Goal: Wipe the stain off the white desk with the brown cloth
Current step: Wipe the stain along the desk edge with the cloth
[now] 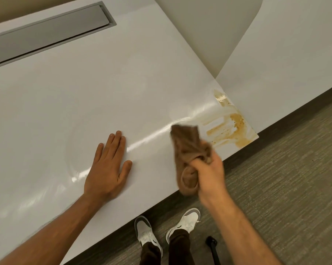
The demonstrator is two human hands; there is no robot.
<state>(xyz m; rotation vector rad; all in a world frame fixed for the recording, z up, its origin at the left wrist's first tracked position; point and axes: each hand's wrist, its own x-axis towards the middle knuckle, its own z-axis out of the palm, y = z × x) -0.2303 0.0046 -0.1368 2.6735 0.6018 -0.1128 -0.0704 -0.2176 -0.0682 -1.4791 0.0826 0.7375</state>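
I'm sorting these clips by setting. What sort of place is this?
Probably an office or meeting room: a large white desk with a recessed grey cable hatch, and grey commercial-style carpet underfoot.

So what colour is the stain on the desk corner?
Yellowish-brown, smeared in streaks, seen in the head view: stain on the white desk.

We see even, warm indoor light; a glare streak crosses the white desk (75,104) toward two o'clock, edges bow, the right hand (209,175) blurs.
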